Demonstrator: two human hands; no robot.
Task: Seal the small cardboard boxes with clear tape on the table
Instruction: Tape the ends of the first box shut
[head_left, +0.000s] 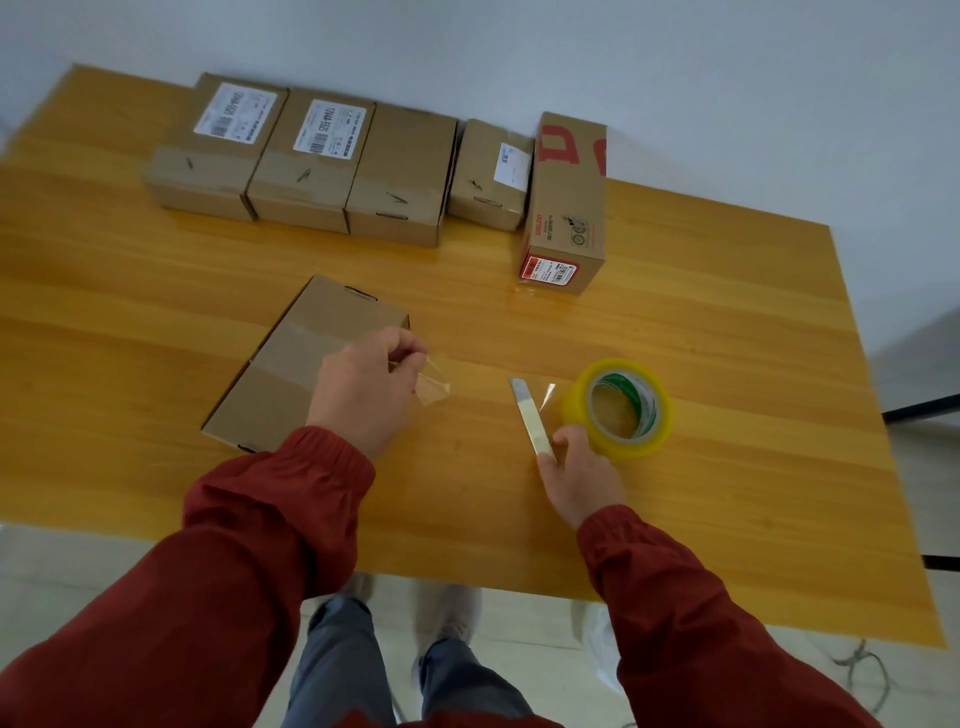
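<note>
Slanting near-left to far-right: box (291, 358), left hand (363, 395) pinching tape (434, 389)

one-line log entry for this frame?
left hand pinches tape strip | right hand holds cutter | tape roll beside cutter | near box partly taped

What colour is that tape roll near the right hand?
The tape roll is translucent yellow with a green-and-white core, in the head view.
</note>
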